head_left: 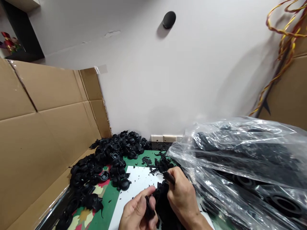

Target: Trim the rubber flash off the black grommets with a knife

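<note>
My left hand [137, 210] is closed around a black ribbed rubber part [149, 207], low in the middle of the view. Beside it, my right hand [183, 195] grips a dark slim-handled tool [169, 177]; its working end is too small to make out. Black scraps [165, 204] lie between and under the two hands, partly hidden by them. Beneath is a white sheet [136, 175] dotted with small black bits. To the left a large heap of similar black rubber parts [115, 156] is piled up, some with ragged edges.
A clear plastic bag [240, 153] with black rings in it fills the right side. A cardboard panel [55, 127] stands at the left. Black shavings [165, 161] lie on the green surface [134, 162] near the wall sockets [169, 138]. Twisted yellow-red wires [286, 62] hang at right.
</note>
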